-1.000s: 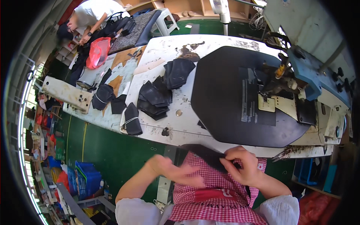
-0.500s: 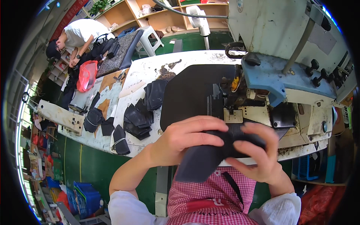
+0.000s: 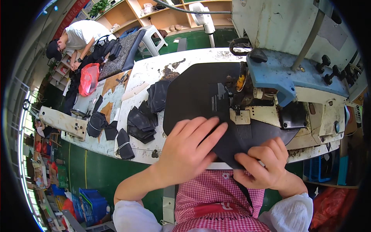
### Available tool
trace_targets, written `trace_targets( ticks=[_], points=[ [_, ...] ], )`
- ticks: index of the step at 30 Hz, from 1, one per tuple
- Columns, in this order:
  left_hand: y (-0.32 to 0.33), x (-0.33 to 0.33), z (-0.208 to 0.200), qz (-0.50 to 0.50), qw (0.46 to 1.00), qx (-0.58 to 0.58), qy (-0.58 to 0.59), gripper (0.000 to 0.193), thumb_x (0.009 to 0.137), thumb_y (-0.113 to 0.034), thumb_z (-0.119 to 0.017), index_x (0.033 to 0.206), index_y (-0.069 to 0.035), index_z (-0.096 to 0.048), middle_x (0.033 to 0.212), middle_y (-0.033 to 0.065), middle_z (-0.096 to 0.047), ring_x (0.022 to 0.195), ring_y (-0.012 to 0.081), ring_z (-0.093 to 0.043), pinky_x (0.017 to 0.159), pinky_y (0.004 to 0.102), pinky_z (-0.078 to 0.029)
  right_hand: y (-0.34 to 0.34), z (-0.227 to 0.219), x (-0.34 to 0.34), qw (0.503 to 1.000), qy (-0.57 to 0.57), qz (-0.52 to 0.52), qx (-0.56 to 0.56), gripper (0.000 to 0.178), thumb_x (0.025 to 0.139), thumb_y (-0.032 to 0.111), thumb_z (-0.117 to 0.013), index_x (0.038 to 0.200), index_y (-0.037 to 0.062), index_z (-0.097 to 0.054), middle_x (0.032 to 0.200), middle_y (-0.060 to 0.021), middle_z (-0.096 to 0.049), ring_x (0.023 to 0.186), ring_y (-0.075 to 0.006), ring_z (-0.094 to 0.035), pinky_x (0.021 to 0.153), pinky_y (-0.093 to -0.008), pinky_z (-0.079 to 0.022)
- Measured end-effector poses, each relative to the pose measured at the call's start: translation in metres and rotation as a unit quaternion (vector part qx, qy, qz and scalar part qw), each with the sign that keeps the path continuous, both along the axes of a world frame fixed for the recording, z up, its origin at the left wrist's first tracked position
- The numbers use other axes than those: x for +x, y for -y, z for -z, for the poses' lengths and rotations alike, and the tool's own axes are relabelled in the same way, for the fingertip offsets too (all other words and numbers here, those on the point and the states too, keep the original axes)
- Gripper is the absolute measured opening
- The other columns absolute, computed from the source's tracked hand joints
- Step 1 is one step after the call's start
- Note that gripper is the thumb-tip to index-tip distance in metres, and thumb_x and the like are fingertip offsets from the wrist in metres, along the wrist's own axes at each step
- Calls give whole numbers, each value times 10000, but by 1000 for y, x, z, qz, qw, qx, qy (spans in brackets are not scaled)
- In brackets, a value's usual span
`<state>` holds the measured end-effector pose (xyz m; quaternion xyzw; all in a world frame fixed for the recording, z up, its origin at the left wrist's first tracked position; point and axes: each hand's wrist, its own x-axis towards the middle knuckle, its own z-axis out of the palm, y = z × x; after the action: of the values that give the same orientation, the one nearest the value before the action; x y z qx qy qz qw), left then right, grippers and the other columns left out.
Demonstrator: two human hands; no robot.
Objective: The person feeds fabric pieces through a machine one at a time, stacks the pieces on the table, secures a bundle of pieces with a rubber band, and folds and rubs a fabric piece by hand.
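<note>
Between my hands is a black piece of sheet material (image 3: 228, 146), held at the near edge of the sewing machine's dark work plate. My left hand (image 3: 187, 149) grips its left side, fingers bent over the top. My right hand (image 3: 266, 164) pinches the lower right corner between thumb and curled fingers. Just beyond the piece is the blue-headed sewing machine (image 3: 272, 79), its metal needle plate (image 3: 240, 117) bare. To the left lie stacks of similar black pieces (image 3: 141, 123), one bundle (image 3: 124, 144) bound with a light band.
The white table (image 3: 148, 71) is worn and stained. At the far left a co-worker (image 3: 83, 34) bends over dark items beside a red plastic bag (image 3: 89, 79). Behind stand a white stool (image 3: 151, 40) and a fan (image 3: 203, 17). Blue baskets (image 3: 92, 207) sit on the floor.
The black piece has turned and come down flatter over the plate's near edge. My left hand now lies more over it; my right hand has moved down and closed on its corner.
</note>
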<state>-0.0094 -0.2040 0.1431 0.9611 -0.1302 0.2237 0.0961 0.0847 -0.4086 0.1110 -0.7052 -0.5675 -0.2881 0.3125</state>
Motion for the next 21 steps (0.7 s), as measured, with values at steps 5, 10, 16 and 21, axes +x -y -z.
trace_targets(
  ticks=[5,10,16,21],
  points=[
    [-19,19,22,101,991,-57,-61,539,645,65,-589,1181,23,-640,1218,187,-630,1115,366,-617,972,506,-499,-4,-3,9,997,-58,40,-26,464,610,172,-738,1064,82,-702,1065,-77,-641,729,-215,-578,618,-319,-413],
    [-20,34,9,143,988,-53,-24,473,703,26,-583,1173,35,-638,1213,197,-635,1167,354,-608,1016,499,-480,-6,3,19,996,-79,-7,-31,504,629,60,-677,1133,77,-691,1135,-102,-652,807,-253,-618,716,-351,-506],
    [-28,40,11,168,983,-61,-46,423,778,-40,-558,1186,38,-635,1243,193,-633,1211,342,-593,1069,503,-436,-7,5,15,998,-64,-1,-28,456,628,51,-693,1084,60,-704,1098,-108,-673,863,-249,-646,749,-339,-542],
    [-33,47,9,174,982,-46,-58,445,786,-52,-560,1219,26,-629,1265,184,-629,1239,334,-580,1101,499,-404,-10,2,16,995,-91,10,-29,397,693,52,-724,1089,45,-692,1115,-109,-664,915,-267,-647,786,-353,-538]
  ],
)
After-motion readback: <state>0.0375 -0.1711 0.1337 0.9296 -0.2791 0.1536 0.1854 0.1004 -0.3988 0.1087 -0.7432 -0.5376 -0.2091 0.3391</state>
